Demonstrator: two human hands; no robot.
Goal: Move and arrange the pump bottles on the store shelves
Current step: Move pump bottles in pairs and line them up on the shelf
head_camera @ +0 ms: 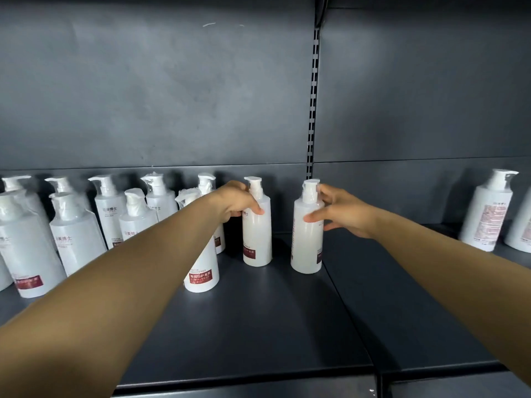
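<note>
Dark grey shelving fills the view, a flat shelf [258,326] under a bare back panel [158,96]. Far left, a crowd of white pump bottles [74,239] stands in loose rows, pump heads wrapped in clear film, red label patches near their bases. One front bottle [202,271] reads "CONDITIONER" above Chinese characters I can't make out fully.

Now the left hand [235,201], fingers curled round the shoulder of an upright bottle [257,237] — that arm crosses right over the front bottle, so a careless pull could topple it into its neighbours.

Next, the right hand [342,211], thumb and fingers pinching another bottle [307,239] high near its pump; gripped that high, it could tip. It stands beside the shelf seam.

Far right, another bottle [485,214] shows small red print, unreadable.
</note>
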